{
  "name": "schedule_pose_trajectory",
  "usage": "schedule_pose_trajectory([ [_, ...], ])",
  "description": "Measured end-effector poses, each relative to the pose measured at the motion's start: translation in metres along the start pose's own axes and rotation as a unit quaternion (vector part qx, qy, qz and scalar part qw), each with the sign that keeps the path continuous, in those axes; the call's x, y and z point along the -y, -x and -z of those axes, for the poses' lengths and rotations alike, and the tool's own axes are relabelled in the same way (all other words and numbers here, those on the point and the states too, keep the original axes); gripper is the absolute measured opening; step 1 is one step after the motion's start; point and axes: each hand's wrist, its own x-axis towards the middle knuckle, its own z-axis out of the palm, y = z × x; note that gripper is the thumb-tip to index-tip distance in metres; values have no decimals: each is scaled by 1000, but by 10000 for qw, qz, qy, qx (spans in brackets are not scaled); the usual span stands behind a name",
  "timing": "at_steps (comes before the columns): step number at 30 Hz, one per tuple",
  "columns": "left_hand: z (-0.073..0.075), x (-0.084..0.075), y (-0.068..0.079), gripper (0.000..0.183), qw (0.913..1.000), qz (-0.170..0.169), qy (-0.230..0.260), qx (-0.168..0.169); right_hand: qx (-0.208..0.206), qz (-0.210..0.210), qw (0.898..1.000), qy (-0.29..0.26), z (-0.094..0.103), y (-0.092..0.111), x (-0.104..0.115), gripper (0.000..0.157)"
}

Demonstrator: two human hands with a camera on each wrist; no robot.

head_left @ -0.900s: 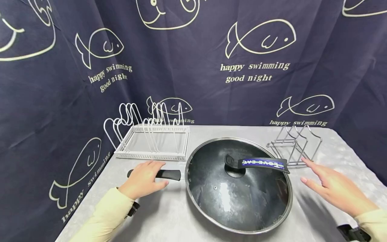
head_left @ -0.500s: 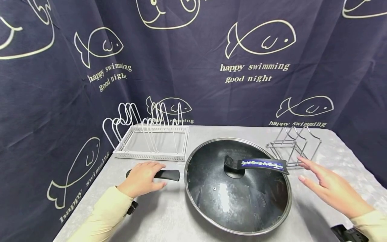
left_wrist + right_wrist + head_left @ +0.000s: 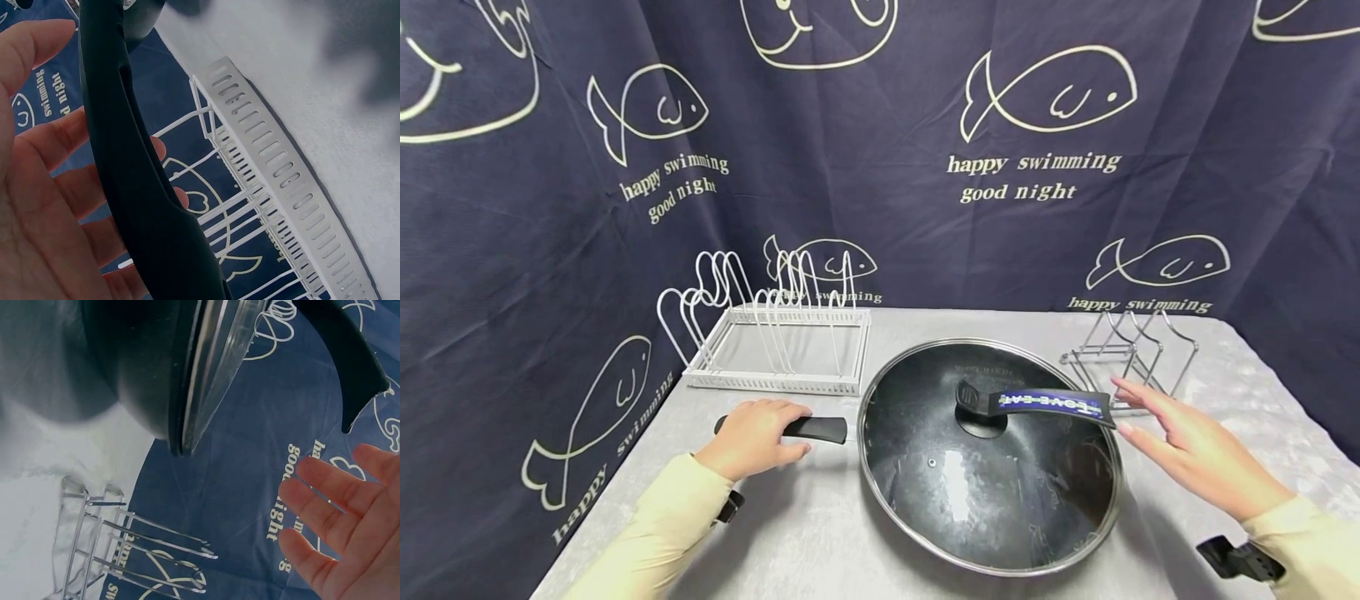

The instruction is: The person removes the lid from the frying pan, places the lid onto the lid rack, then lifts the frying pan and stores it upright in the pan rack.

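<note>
A wok with a glass lid [image 3: 955, 525] over it stands on the table. Over the wok's black side handle [image 3: 822, 429] lies my left hand [image 3: 751, 440]. In the left wrist view its fingers reach loosely behind the handle [image 3: 140, 169], with the thumb held apart. My right hand [image 3: 1198, 446] is at the tip of the lid's long black handle [image 3: 1052, 402], its fingers extended and parted. The right wrist view shows those fingers just short of the lid handle [image 3: 356, 369], holding nothing. The wok's dark body [image 3: 134, 369] shows below the lid rim.
A white wire rack [image 3: 775, 384] stands at the back left, beyond the left hand. Behind the right hand is a small chrome wire rack [image 3: 1161, 343]. A dark blue printed curtain [image 3: 880, 167] hangs behind the grey table [image 3: 820, 533].
My right hand has moved left, closer to the tip of the lid handle. The left hand, the wok and the lid stay in place.
</note>
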Motion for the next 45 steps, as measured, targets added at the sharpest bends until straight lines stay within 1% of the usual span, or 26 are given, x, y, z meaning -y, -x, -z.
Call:
schedule_pose_trajectory([
  [9, -6, 8, -3, 39, 9999, 150, 57, 58, -115, 311, 9994, -10, -2, -17, 4, 54],
  [18, -6, 12, -10, 37, 9991, 342, 234, 22, -69, 372, 9993, 56, 0, -30, 10, 54],
  [22, -7, 14, -14, 33, 9991, 346, 254, 1, -40, 318, 9995, 44, 2, -32, 11, 54],
  [26, -9, 15, -14, 30, 9993, 283, 232, 58, 33, 212, 9998, 59, 1, -33, 11, 51],
  [29, -10, 15, -12, 29, 9993, 273, 238, 124, 124, 179, 9996, 195, -2, -35, 12, 48],
  [33, -11, 15, -9, 28, 9991, 285, 268, 173, 409, 41, 9991, 144, -6, -37, 16, 47],
  [36, -13, 14, -5, 29, 9989, 283, 345, 136, 578, -56, 9982, 112, -10, -39, 19, 46],
  [41, -13, 14, -3, 29, 9991, 121, 401, -102, 689, -6, 9976, 52, -12, -46, 25, 46],
  [45, -13, 14, -4, 29, 9992, 190, 344, -35, 660, 181, 9976, 114, -14, -51, 30, 43],
])
